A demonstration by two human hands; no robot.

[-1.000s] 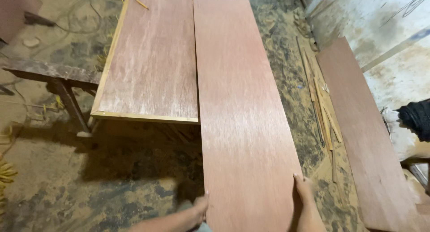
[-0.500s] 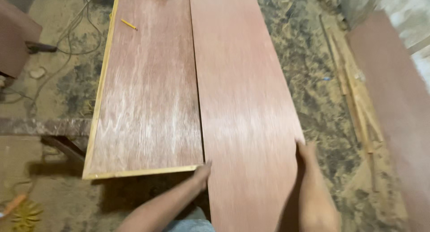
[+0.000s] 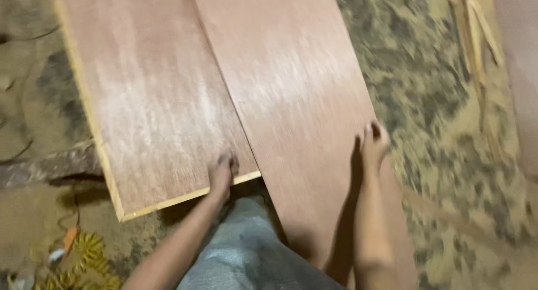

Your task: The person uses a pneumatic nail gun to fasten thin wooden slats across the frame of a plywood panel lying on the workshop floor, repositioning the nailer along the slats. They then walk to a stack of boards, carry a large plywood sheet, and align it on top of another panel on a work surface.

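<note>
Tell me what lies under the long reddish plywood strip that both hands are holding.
The plywood strip overlaps the right side of a wider yellow-edged board. Its near end covers the person's grey-clad lap. The left hand and right hand grip its edges. Whatever supports the boards is hidden.

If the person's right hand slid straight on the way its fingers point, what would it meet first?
Probably nothing but more of the long reddish board: the right hand lies at its right edge, fingers pointing up along it. The way looks free to the picture's top.

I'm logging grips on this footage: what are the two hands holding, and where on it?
Both hold the long reddish plywood panel at its near end: the left hand on its left edge, the right hand on its right edge.
</note>
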